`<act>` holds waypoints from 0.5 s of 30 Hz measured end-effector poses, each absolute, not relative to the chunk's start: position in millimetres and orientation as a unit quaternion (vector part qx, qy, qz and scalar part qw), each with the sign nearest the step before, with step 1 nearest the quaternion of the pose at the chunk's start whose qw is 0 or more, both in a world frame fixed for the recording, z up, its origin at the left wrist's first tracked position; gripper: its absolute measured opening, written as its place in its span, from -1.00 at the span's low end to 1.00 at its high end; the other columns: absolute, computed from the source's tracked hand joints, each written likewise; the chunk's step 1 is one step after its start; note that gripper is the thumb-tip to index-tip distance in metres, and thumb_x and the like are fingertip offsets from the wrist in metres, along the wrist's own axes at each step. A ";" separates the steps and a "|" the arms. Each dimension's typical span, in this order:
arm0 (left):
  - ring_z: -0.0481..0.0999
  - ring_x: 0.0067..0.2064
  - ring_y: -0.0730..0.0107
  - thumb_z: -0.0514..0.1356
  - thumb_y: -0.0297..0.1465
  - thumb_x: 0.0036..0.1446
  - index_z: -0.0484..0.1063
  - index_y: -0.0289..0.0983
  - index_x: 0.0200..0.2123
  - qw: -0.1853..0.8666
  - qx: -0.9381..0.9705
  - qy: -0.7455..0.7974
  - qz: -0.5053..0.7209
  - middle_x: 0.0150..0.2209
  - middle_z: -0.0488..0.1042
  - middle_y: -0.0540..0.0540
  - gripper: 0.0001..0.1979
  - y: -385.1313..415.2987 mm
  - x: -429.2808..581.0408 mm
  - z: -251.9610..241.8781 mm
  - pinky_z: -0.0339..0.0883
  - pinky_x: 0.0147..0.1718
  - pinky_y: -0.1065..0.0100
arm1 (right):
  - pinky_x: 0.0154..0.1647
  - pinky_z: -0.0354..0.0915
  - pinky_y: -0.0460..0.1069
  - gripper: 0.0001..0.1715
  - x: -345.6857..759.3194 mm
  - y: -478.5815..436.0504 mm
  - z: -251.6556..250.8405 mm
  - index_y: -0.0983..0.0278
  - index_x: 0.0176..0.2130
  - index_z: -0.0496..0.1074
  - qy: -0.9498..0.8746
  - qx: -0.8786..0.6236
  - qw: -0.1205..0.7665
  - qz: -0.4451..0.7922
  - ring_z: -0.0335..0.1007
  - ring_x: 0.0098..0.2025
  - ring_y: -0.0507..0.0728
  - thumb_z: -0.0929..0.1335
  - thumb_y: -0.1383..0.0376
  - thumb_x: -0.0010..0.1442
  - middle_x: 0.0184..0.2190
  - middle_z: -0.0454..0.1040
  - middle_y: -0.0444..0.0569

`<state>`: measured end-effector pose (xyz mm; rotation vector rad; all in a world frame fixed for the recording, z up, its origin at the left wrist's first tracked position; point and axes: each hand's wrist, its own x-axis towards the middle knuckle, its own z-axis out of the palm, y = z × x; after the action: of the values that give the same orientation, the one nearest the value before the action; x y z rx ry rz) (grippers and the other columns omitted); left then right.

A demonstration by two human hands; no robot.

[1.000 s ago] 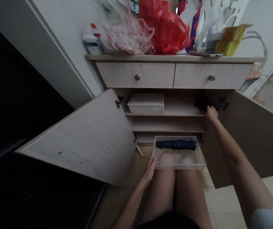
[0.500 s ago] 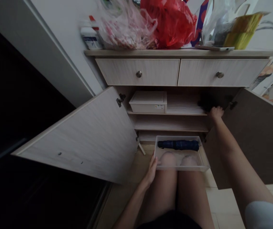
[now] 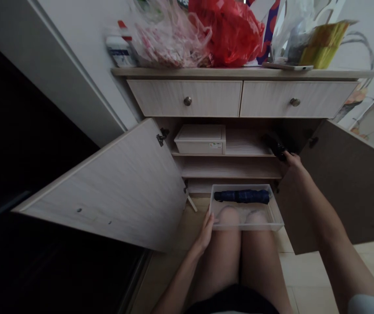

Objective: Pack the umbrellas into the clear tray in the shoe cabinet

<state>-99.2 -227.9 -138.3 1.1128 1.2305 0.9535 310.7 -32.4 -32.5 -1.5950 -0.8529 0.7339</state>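
A clear plastic box (image 3: 247, 226) rests on my knees, and my left hand (image 3: 207, 226) grips its left wall. Inside it, along the far side, lies a folded dark blue umbrella (image 3: 241, 196). At the right end of the upper shelf (image 3: 244, 146), my right hand (image 3: 292, 159) is closed round the near end of a black folded umbrella (image 3: 274, 146), which points back into the cabinet. Shadow hides part of its far end.
A lidded white box (image 3: 200, 139) stands left on the upper shelf. Open cabinet doors flank me, left (image 3: 108, 187) and right (image 3: 344, 183). Above are two closed drawers. The cabinet top holds a red plastic bag (image 3: 229, 35), a pinkish bag (image 3: 173, 39) and a white bottle (image 3: 120, 51).
My right hand has drawn the black umbrella slightly out of the shadow, so its shape shows more clearly. My left hand stays on the box. The whole view has shifted slightly.
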 end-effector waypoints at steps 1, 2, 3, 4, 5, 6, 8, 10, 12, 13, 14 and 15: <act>0.45 0.15 -0.01 0.02 0.23 0.10 0.02 -0.19 0.40 0.578 0.473 0.524 0.410 0.41 0.05 -0.19 -0.05 -228.0 -98.8 -136.5 0.12 0.27 0.06 | -0.39 0.39 -0.02 -0.74 307.8 -41.7 -32.2 0.24 -0.22 0.33 -0.344 -0.643 0.576 0.369 0.47 -0.31 0.14 0.38 0.15 0.13 -0.41 0.44 -0.04; 0.44 0.16 -0.02 0.03 0.24 0.09 0.03 -0.20 0.40 0.580 0.470 0.522 0.413 0.41 0.04 -0.19 -0.04 -228.1 -98.2 -134.7 0.13 0.26 0.07 | -0.43 0.38 -0.05 -0.77 304.6 -52.3 -32.4 0.21 -0.26 0.31 -0.321 -0.620 0.584 0.413 0.46 -0.35 0.11 0.38 0.17 0.12 -0.43 0.43 -0.08; 0.43 0.17 -0.03 0.04 0.25 0.07 0.03 -0.20 0.39 0.583 0.465 0.520 0.416 0.41 0.04 -0.20 -0.03 -228.4 -97.6 -133.0 0.14 0.26 0.07 | -0.45 0.36 -0.06 -0.78 301.1 -64.0 -33.1 0.20 -0.29 0.29 -0.303 -0.605 0.588 0.444 0.45 -0.39 0.09 0.39 0.19 0.10 -0.44 0.43 -0.10; 0.42 0.17 -0.04 0.05 0.26 0.06 0.04 -0.21 0.39 0.586 0.461 0.518 0.419 0.41 0.05 -0.21 -0.02 -228.8 -96.9 -131.6 0.15 0.25 0.06 | -0.45 0.36 -0.07 -0.78 297.4 -76.5 -34.4 0.19 -0.31 0.29 -0.300 -0.588 0.588 0.467 0.44 -0.40 0.08 0.40 0.20 0.07 -0.44 0.44 -0.11; 0.43 0.17 -0.04 0.06 0.26 0.06 0.05 -0.21 0.39 0.590 0.458 0.514 0.422 0.40 0.05 -0.21 -0.01 -229.4 -96.3 -130.4 0.17 0.25 0.06 | -0.45 0.36 -0.07 -0.76 293.8 -89.6 -36.2 0.19 -0.32 0.29 -0.304 -0.573 0.584 0.488 0.44 -0.41 0.08 0.42 0.20 0.04 -0.44 0.46 -0.10; 0.43 0.16 -0.04 0.07 0.25 0.05 0.06 -0.21 0.39 0.592 0.456 0.512 0.424 0.40 0.05 -0.21 -0.02 -230.0 -95.8 -129.5 0.18 0.24 0.05 | -0.44 0.37 -0.07 -0.73 290.4 -103.1 -38.2 0.19 -0.33 0.30 -0.312 -0.557 0.577 0.509 0.44 -0.41 0.08 0.44 0.20 0.00 -0.43 0.47 -0.10; 0.45 0.16 -0.04 0.09 0.24 0.06 0.08 -0.20 0.38 0.592 0.452 0.511 0.429 0.41 0.04 -0.20 -0.04 -231.3 -95.2 -128.5 0.19 0.24 0.05 | -0.41 0.37 -0.06 -0.65 284.5 -129.8 -42.3 0.20 -0.35 0.32 -0.337 -0.521 0.556 0.553 0.41 -0.43 0.06 0.50 0.18 -0.09 -0.47 0.45 -0.13; 0.43 0.18 -0.04 0.09 0.21 0.09 0.10 -0.17 0.37 0.592 0.449 0.514 0.429 0.41 0.02 -0.16 -0.09 -232.1 -95.2 -128.3 0.19 0.24 0.04 | -0.42 0.33 -0.09 -0.59 280.5 -154.3 -44.7 0.21 -0.38 0.33 -0.385 -0.502 0.527 0.568 0.33 -0.49 0.01 0.54 0.15 -0.15 -0.52 0.39 -0.18; 0.35 0.25 -0.06 0.08 0.19 0.11 0.12 -0.14 0.36 0.588 0.451 0.519 0.426 0.42 -0.03 -0.12 -0.13 -231.9 -95.4 -128.8 0.16 0.26 0.03 | -0.48 0.24 -0.13 -0.55 277.9 -174.7 -44.3 0.24 -0.39 0.34 -0.447 -0.501 0.489 0.558 0.23 -0.53 -0.04 0.55 0.12 -0.18 -0.54 0.34 -0.21; 0.26 0.31 -0.05 0.07 0.19 0.12 0.12 -0.14 0.36 0.582 0.457 0.521 0.426 0.43 -0.05 -0.11 -0.14 -231.5 -95.4 -129.1 0.11 0.29 0.03 | -0.50 0.19 -0.14 -0.55 276.8 -183.0 -43.3 0.25 -0.40 0.34 -0.476 -0.502 0.466 0.551 0.20 -0.54 -0.05 0.55 0.11 -0.18 -0.54 0.33 -0.21; 0.15 0.36 -0.04 0.07 0.18 0.13 0.12 -0.15 0.36 0.573 0.464 0.523 0.428 0.43 -0.06 -0.09 -0.15 -231.0 -95.4 -129.6 0.05 0.32 0.05 | -0.51 0.15 -0.14 -0.55 275.5 -189.8 -41.9 0.26 -0.40 0.34 -0.505 -0.503 0.441 0.546 0.18 -0.53 -0.05 0.55 0.10 -0.16 -0.53 0.33 -0.21; 0.03 0.41 0.00 0.06 0.17 0.14 0.12 -0.16 0.36 0.564 0.473 0.524 0.429 0.43 -0.07 -0.09 -0.16 -230.3 -95.2 -130.2 -0.03 0.35 0.08 | -0.50 0.14 -0.14 -0.55 274.0 -195.2 -40.5 0.27 -0.40 0.35 -0.530 -0.503 0.414 0.543 0.18 -0.52 -0.05 0.54 0.09 -0.15 -0.52 0.33 -0.20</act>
<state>-95.2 -230.3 -130.2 1.1122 1.2334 1.0104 274.0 -195.2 -40.5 -1.2637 -1.3313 1.3647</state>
